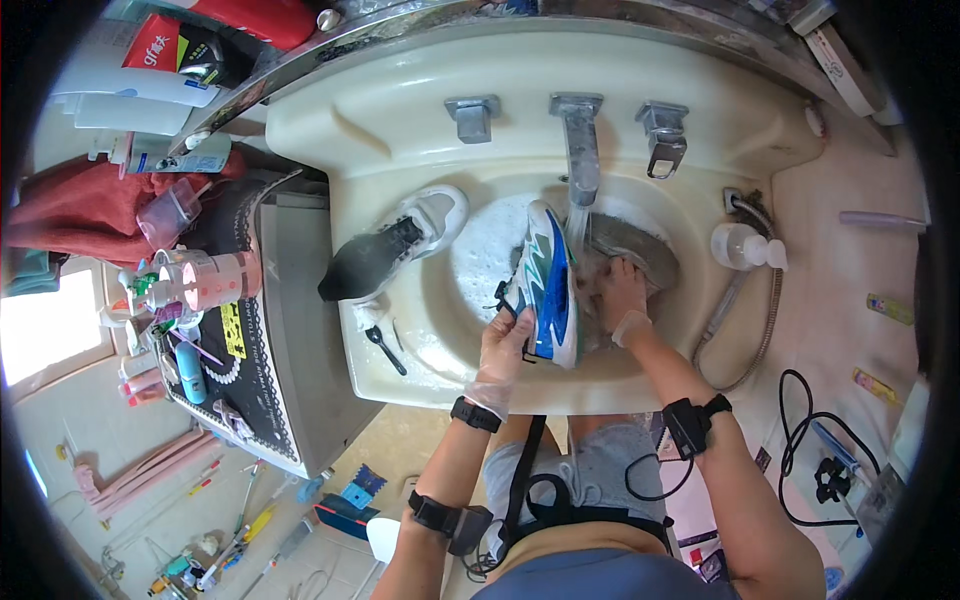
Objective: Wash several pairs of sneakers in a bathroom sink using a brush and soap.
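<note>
My left hand (507, 346), in a clear plastic glove, grips a white, blue and green sneaker (551, 289) at its heel end. The shoe is held on its side over the sink basin (439, 300), with its toe towards the faucet (582, 157). Water runs from the spout beside the shoe. My right hand (621, 291), also gloved, is low in the basin by the stream, against a dark grey soaked item (630, 251). Its fingertips are partly hidden, so its grip is unclear. White suds float in the water.
A white and black sneaker (405, 236) lies on the sink's left ledge, near a small black brush (386, 351). A pump bottle (739, 246) and a metal hose (772, 300) are at the right. A cabinet (315, 330) with toiletries stands at the left.
</note>
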The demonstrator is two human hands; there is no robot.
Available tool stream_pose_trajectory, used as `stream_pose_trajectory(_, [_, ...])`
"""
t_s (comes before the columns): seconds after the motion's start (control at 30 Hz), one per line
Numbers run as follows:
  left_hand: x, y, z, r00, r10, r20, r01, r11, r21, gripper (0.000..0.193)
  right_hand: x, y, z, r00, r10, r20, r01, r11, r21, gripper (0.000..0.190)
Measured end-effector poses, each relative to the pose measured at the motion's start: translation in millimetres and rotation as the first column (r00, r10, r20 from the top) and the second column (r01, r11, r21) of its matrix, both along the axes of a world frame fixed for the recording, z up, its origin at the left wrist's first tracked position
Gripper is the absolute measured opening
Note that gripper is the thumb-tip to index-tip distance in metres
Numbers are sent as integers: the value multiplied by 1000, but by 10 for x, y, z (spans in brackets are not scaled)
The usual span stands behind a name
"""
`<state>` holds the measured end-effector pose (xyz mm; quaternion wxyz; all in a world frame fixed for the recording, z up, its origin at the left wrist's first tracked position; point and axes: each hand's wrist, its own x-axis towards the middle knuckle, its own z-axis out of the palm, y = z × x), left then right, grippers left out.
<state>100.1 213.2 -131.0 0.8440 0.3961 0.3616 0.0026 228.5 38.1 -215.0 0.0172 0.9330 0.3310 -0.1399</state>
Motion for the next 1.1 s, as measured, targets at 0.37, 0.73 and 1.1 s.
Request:
stream_pose_trajectory(0.37, [-23, -155, -138, 998, 36, 58, -35, 999, -13, 25, -34, -357, 686, 506, -460, -730, 776, 612, 152, 38])
stream_pose_trajectory(0.73, [18, -314, -165, 992, -123, -26, 123, 902, 413, 26, -205, -240, 728, 414, -208, -886, 907, 176, 383, 58])
stream_pose_trajectory(1.1, [-154, -262, 19, 910, -194, -367, 412, 307, 858, 11, 177, -66, 775, 398, -162, -903, 915, 0, 403, 32])
